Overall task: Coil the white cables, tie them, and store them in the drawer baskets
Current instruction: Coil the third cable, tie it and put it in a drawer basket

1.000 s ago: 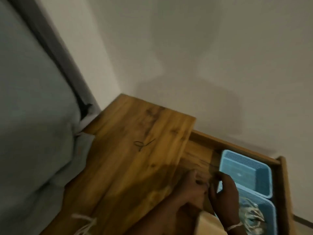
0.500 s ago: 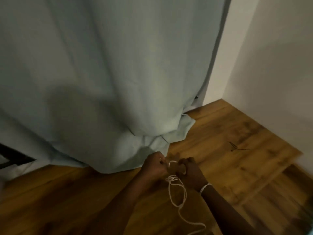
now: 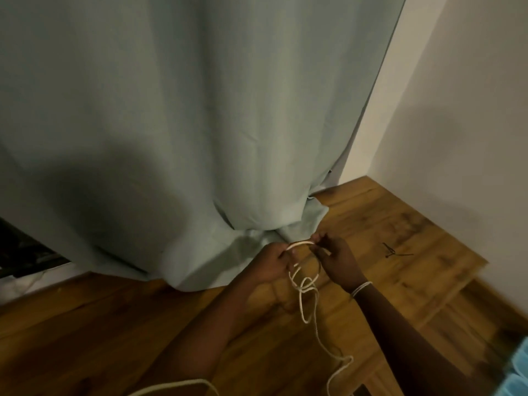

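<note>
Since the earlier frame, left hand (image 3: 274, 262) and right hand (image 3: 335, 257) are drawn apart, each pinching thin white limp cable (image 3: 307, 292); light, soft, best gripped near its end loops at frame centre.

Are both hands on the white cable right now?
Touching. Head view shows left hand and right hand each pinching the white cable stretched between them.

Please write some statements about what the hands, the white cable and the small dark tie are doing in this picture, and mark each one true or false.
1. Both hands, left hand and right hand, pinch the white cable. True.
2. The cable is fully coiled. False: it trails loose over the wooden top.
3. The dark tie lies untouched to the right. True.
4. The cable lies in the blue basket. False: it is outside it.
</note>
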`<state>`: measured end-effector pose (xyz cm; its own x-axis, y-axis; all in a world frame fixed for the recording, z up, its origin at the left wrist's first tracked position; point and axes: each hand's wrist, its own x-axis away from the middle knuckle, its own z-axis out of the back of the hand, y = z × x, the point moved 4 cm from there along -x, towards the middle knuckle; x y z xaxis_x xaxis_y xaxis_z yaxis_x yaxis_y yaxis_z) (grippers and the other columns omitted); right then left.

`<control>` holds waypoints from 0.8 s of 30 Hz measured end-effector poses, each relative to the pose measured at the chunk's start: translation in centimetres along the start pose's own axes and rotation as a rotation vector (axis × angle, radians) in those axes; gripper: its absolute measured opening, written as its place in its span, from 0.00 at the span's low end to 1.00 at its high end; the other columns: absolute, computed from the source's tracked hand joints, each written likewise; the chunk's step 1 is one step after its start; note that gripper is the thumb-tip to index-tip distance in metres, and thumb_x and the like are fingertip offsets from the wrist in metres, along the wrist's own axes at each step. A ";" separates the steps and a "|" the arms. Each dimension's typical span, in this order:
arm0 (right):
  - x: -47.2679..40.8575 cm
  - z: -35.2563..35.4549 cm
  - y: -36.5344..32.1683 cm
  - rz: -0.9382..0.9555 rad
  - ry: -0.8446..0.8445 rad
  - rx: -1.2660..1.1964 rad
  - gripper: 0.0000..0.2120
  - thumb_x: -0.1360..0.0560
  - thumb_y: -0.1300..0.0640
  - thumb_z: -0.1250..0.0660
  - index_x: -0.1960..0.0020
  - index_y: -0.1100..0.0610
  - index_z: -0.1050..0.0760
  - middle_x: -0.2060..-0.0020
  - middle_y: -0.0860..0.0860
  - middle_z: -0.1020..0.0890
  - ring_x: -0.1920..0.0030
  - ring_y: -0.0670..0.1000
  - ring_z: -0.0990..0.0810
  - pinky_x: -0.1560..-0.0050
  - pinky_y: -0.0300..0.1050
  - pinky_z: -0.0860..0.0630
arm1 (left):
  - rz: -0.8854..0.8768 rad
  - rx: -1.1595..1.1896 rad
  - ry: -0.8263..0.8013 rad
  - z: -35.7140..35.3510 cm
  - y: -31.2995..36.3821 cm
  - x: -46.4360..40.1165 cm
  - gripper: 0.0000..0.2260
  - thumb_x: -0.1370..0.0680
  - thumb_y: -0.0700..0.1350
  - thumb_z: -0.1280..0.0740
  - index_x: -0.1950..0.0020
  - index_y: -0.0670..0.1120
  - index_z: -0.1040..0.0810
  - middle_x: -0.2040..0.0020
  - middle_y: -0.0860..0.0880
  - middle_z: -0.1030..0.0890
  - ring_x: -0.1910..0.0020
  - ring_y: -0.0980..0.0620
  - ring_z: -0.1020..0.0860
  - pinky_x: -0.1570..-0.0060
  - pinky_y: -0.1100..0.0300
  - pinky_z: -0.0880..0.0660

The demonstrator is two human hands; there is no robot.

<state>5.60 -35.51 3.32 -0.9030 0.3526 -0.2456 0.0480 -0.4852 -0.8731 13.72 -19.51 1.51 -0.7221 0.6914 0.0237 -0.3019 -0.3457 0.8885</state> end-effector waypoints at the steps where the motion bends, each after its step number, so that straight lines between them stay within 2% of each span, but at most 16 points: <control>1: -0.2 0.1 -0.3 -0.045 -0.014 -0.043 0.11 0.26 0.67 0.28 0.46 0.62 0.26 0.53 0.54 0.18 0.50 0.46 0.18 0.49 0.35 0.22 | 0.014 0.065 0.032 0.3 0.4 -0.6 0.11 0.20 0.48 0.39 0.58 0.50 0.20 0.67 0.51 0.19 0.66 0.52 0.20 0.56 0.51 0.21; 4: 0.4 -0.7 0.2 -0.244 -0.193 -0.128 0.24 0.30 0.59 0.23 0.38 0.54 0.29 0.47 0.52 0.18 0.45 0.50 0.18 0.47 0.45 0.19 | 0.112 0.275 0.181 1.2 1.4 -1.6 0.12 0.19 0.44 0.42 0.58 0.48 0.21 0.71 0.50 0.26 0.71 0.52 0.27 0.67 0.57 0.26; 6: 1.1 -1.2 1.0 -0.239 -0.372 -0.037 0.20 0.30 0.59 0.23 0.41 0.52 0.25 0.48 0.50 0.17 0.47 0.47 0.17 0.44 0.49 0.19 | 0.183 0.448 0.247 1.9 2.0 -2.1 0.13 0.18 0.46 0.42 0.58 0.46 0.22 0.72 0.50 0.31 0.73 0.53 0.32 0.71 0.60 0.31; 8: 1.6 -1.6 1.9 -0.211 -0.475 0.033 0.14 0.29 0.60 0.26 0.44 0.57 0.21 0.49 0.54 0.15 0.48 0.49 0.17 0.42 0.52 0.20 | 0.243 0.606 0.261 2.5 2.8 -2.4 0.13 0.18 0.46 0.42 0.59 0.46 0.23 0.72 0.50 0.35 0.75 0.55 0.36 0.73 0.62 0.36; 10: 1.5 -1.3 2.2 -0.201 -0.421 -0.027 0.12 0.28 0.64 0.28 0.44 0.60 0.19 0.49 0.55 0.15 0.47 0.50 0.16 0.41 0.50 0.20 | 0.270 0.772 0.214 2.8 3.7 -2.5 0.13 0.18 0.47 0.42 0.60 0.45 0.25 0.73 0.51 0.37 0.76 0.55 0.39 0.73 0.61 0.40; 12: 0.8 -0.7 1.6 -0.168 -0.345 -0.067 0.16 0.28 0.70 0.30 0.42 0.59 0.20 0.47 0.53 0.16 0.46 0.46 0.18 0.43 0.44 0.22 | 0.277 0.932 0.124 2.7 4.5 -2.7 0.14 0.19 0.48 0.44 0.61 0.45 0.25 0.74 0.52 0.37 0.77 0.56 0.40 0.73 0.61 0.42; 15: -0.8 0.4 -0.4 -0.132 -0.354 -0.163 0.25 0.29 0.69 0.27 0.35 0.54 0.25 0.41 0.48 0.19 0.40 0.46 0.21 0.41 0.38 0.24 | 0.251 0.974 0.050 2.5 5.6 -2.7 0.14 0.20 0.48 0.44 0.61 0.45 0.26 0.75 0.53 0.38 0.77 0.56 0.41 0.73 0.60 0.44; 16: -1.5 0.7 -1.4 -0.104 -0.367 -0.234 0.24 0.28 0.68 0.27 0.35 0.56 0.25 0.41 0.50 0.18 0.40 0.48 0.20 0.41 0.40 0.22 | 0.238 0.961 0.046 2.6 5.8 -2.7 0.13 0.20 0.47 0.43 0.61 0.46 0.26 0.75 0.53 0.38 0.77 0.56 0.41 0.73 0.60 0.45; 18: -3.0 1.4 -2.9 -0.022 -0.307 -0.278 0.16 0.27 0.68 0.28 0.40 0.62 0.21 0.46 0.56 0.15 0.45 0.52 0.16 0.43 0.46 0.19 | 0.213 0.971 0.061 2.9 6.4 -2.9 0.13 0.20 0.47 0.42 0.62 0.46 0.26 0.74 0.53 0.38 0.77 0.56 0.41 0.72 0.60 0.45; 20: -4.0 1.8 -3.8 0.050 -0.230 -0.253 0.09 0.27 0.70 0.29 0.47 0.65 0.18 0.51 0.58 0.14 0.50 0.53 0.15 0.45 0.49 0.18 | 0.202 1.068 0.120 3.7 7.2 -3.2 0.14 0.19 0.47 0.43 0.63 0.46 0.27 0.75 0.53 0.36 0.78 0.56 0.39 0.74 0.61 0.42; 22: -4.4 2.2 -3.6 0.087 -0.191 -0.260 0.06 0.26 0.69 0.30 0.50 0.67 0.18 0.54 0.58 0.13 0.52 0.53 0.14 0.48 0.48 0.17 | 0.189 1.253 0.207 5.0 7.6 -3.5 0.14 0.19 0.46 0.45 0.62 0.46 0.28 0.75 0.51 0.30 0.78 0.55 0.33 0.74 0.63 0.35; 23: -4.4 2.4 -3.3 0.107 -0.193 -0.269 0.05 0.25 0.67 0.31 0.50 0.68 0.18 0.55 0.58 0.13 0.53 0.53 0.14 0.50 0.47 0.18 | 0.173 1.356 0.252 5.8 7.8 -3.7 0.13 0.18 0.45 0.45 0.61 0.45 0.28 0.72 0.49 0.25 0.74 0.54 0.27 0.70 0.62 0.29; 24: -4.3 2.6 -3.3 0.132 -0.206 -0.275 0.05 0.24 0.66 0.32 0.52 0.67 0.18 0.55 0.57 0.13 0.53 0.53 0.14 0.51 0.46 0.18 | 0.150 1.440 0.292 6.4 7.7 -3.9 0.13 0.17 0.45 0.46 0.58 0.44 0.28 0.65 0.45 0.20 0.66 0.50 0.21 0.61 0.58 0.25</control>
<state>8.26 -37.52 8.32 -0.9471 0.1195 -0.2980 0.2573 -0.2726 -0.9271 18.22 -20.75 11.19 -0.8397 0.4973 0.2183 0.5234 0.6337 0.5696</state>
